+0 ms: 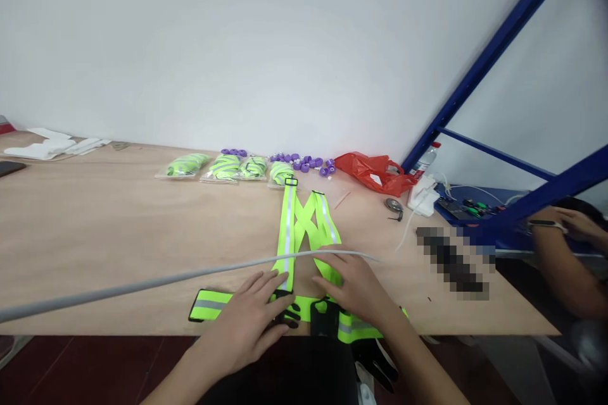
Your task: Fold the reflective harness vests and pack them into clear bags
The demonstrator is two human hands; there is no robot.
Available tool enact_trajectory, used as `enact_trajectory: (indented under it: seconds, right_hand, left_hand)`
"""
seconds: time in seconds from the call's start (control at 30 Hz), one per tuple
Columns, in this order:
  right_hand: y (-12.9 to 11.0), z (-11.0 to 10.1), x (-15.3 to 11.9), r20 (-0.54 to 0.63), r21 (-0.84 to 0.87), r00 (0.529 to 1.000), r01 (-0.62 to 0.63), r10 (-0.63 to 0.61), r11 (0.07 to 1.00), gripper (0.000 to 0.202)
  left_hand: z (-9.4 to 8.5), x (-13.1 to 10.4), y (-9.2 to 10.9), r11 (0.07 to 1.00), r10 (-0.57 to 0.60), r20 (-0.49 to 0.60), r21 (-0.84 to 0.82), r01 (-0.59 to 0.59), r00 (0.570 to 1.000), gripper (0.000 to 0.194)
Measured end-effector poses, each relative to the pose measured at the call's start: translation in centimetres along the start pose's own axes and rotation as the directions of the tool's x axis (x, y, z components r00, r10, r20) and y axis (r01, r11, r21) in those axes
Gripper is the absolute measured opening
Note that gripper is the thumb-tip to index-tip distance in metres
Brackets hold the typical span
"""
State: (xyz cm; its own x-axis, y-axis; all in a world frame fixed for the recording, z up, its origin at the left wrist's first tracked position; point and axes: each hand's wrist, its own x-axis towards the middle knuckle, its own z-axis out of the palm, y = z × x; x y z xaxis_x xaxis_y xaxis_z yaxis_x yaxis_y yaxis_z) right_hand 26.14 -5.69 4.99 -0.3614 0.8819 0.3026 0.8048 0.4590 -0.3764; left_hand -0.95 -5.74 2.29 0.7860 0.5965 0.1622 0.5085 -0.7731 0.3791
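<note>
A neon yellow-green reflective harness [287, 234] with grey stripes lies flat, its two straps crossing and its belt along the table's front edge. My left hand [249, 316] rests on the left strap's lower end and the belt, fingers stretched out, beside a black buckle [291, 316]. My right hand [358, 281] lies over the right strap with fingers spread and thumb apart, above a black patch [323, 318] on the belt. Its palm side is hidden. A thin grey cable-like strip [190, 275] runs across the view, over the straps and near my right fingers.
Along the wall sit several clear bags of folded green straps [223, 168], purple rings [306, 162] and a red plastic bag [373, 171]. To the right are a tape measure [393, 205], a white power strip [424, 195], a blue frame [494, 44] and another person's arm [560, 259].
</note>
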Motion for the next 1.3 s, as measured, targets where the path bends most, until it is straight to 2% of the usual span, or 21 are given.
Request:
enact_trajectory:
  seconds: [0.07,0.17,0.33,0.47,0.53,0.67,0.83,0.97,1.13,1.3]
  right_hand:
    - [-0.3,-0.6,-2.0,0.094,-0.009,0.995,-0.037,0.037,0.999,0.037]
    - [-0.9,-1.2,-3.6,0.238,-0.014,0.969,-0.066,0.067,0.998,0.052]
    - [-1.9,-1.3,-4.0,0.384,0.02,0.919,-0.108,0.092,0.994,0.067]
    - [-2.1,-1.5,-4.3,0.457,0.021,0.871,-0.21,0.177,0.978,0.087]
    - [-1.9,-1.6,-4.7,0.465,0.016,0.859,-0.248,0.212,0.969,0.086]
    - [-1.7,-1.3,-5.1,0.456,0.015,0.864,-0.248,0.214,0.969,0.07]
    - [-1.8,-1.0,-5.0,0.411,0.009,0.888,-0.229,0.205,0.973,0.061]
    - [-2.0,-1.1,-5.0,0.349,0.04,0.917,-0.219,0.192,0.975,0.055]
    - [-1.8,-1.1,-5.0,0.312,0.075,0.933,-0.21,0.177,0.975,0.054]
    - [-1.6,-0.5,-4.8,0.292,0.106,0.943,-0.198,0.16,0.975,0.056]
  left_hand:
    - [-0.3,0.0,0.0,0.999,-0.032,0.003,-0.006,0.032,0.999,0.043]
    - [-0.7,0.0,-0.3,0.992,-0.124,0.031,-0.013,0.124,0.992,0.05]
    - [-1.2,-0.1,-0.7,0.983,-0.185,0.063,0.01,0.185,0.981,0.045]
    - [-1.4,0.0,-0.6,0.982,-0.185,0.058,-0.028,0.186,0.981,0.039]
    - [-1.5,0.0,-0.5,0.976,-0.211,0.063,-0.04,0.214,0.975,0.038]
    - [-1.7,-0.1,-0.6,0.961,-0.272,0.096,-0.028,0.276,0.957,0.034]
    - [-2.0,-0.3,-0.6,0.943,-0.322,0.167,-0.035,0.332,0.932,0.037]
    - [-2.2,-0.1,-0.2,0.934,-0.337,0.159,-0.067,0.351,0.928,0.039]
    - [-1.8,0.0,0.0,0.945,-0.303,0.077,-0.102,0.31,0.95,0.066]
    - [-1.3,0.2,-0.1,0.966,-0.245,0.08,-0.064,0.25,0.966,0.068]
